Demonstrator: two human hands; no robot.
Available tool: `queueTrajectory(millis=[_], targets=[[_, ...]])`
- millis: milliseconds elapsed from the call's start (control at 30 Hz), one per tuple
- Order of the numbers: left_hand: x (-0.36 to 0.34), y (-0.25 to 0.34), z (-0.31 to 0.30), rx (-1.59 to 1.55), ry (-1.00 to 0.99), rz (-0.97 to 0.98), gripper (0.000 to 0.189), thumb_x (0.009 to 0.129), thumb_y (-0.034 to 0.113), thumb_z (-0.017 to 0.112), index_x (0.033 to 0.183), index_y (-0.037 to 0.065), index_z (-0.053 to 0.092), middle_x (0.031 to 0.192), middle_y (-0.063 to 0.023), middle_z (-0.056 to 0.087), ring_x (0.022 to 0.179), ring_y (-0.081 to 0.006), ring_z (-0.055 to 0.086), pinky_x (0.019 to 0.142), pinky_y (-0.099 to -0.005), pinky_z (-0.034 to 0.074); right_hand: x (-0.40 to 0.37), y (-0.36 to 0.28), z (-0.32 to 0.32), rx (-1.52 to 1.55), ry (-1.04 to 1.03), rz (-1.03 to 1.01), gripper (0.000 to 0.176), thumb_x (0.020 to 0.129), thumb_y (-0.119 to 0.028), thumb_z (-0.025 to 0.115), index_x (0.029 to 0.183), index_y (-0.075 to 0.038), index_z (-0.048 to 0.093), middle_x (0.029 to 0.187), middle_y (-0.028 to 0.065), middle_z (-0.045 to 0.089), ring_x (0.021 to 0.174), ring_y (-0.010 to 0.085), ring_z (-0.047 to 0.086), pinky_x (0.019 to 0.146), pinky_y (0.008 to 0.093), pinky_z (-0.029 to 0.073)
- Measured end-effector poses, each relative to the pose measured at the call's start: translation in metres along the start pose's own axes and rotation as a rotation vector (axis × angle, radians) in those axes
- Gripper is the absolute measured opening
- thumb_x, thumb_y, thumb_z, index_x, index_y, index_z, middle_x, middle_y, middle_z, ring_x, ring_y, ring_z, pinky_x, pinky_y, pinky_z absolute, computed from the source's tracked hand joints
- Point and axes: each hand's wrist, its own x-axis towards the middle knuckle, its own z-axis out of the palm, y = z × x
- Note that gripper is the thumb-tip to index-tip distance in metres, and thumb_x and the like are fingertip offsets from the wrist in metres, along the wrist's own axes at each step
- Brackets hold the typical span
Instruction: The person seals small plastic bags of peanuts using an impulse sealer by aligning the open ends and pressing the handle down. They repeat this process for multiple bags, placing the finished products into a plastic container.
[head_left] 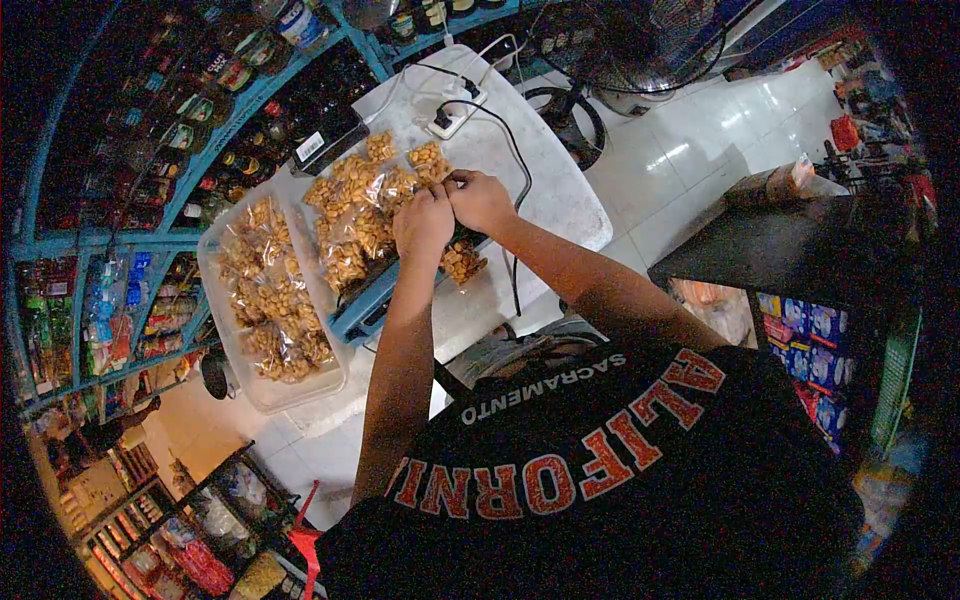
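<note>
My left hand [425, 222] and my right hand [482, 203] meet over the white table, fingers closed and knuckles nearly touching. What the fingertips grip is hidden behind the hands. Just beyond them is a clear bag of brown nut-like snacks [428, 158]. A similar small snack bag [463, 262] lies below my right wrist, partly covered. Left of my hands is a pile of filled clear bags [350, 215]. Under my left forearm runs a long blue device [368, 305], its far end hidden.
A translucent plastic tub [335, 385] of bagged snacks stands at the left. The white table [565, 215] carries a power strip [460, 112] and a black cable [518, 165]. Blue shelves [210, 150] with bottles line the left, a fan [650, 45] stands behind, and a dark counter [770, 240] is right.
</note>
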Motion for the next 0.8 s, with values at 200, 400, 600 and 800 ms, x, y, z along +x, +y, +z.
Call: queueTrajectory(millis=[200,400,600,800], targets=[[0.005,-0.002,0.008,-0.117,-0.024,-0.093,0.03,0.082,0.022,0.032,0.084,0.003,0.055,0.088,-0.017,0.058,0.08,-0.0313,0.056,0.07,-0.0413,0.044,-0.001,-0.002,-0.002,0.015,0.002,0.011,0.03,0.075,-0.031,0.045,0.087,-0.01,0.062,0.079,0.0187,0.058,0.076,0.0358,0.056,0.07,0.038,0.045],[0.0,0.004,-0.009,-0.206,-0.034,-0.143,0.037,0.083,0.026,0.029,0.08,0.003,0.058,0.085,-0.018,0.058,0.08,-0.0333,0.056,0.073,-0.0427,0.043,0.007,0.017,0.015,-0.106,0.016,-0.093,0.024,0.074,-0.025,0.046,0.081,-0.008,0.059,0.086,0.0163,0.058,0.075,0.0342,0.056,0.068,0.0377,0.047],[-0.001,0.007,-0.01,-0.277,0.001,-0.257,0.037,0.083,0.025,0.03,0.075,0.002,0.057,0.08,-0.0183,0.059,0.078,-0.0333,0.057,0.072,-0.0431,0.043,0.008,0.013,0.009,-0.095,-0.082,-0.074,0.035,0.073,-0.031,0.045,0.098,-0.011,0.059,0.09,0.021,0.058,0.083,0.0359,0.056,0.078,0.0403,0.043],[0.008,-0.006,0.018,-0.25,-0.002,-0.18,0.043,0.083,0.033,0.03,0.078,0.001,0.059,0.084,-0.0209,0.058,0.081,-0.0367,0.055,0.075,-0.0439,0.042,-0.001,-0.005,-0.007,0.031,-0.079,0.065,0.033,0.073,-0.031,0.045,0.095,-0.011,0.06,0.086,0.021,0.058,0.081,0.0366,0.056,0.076,0.0404,0.044]])
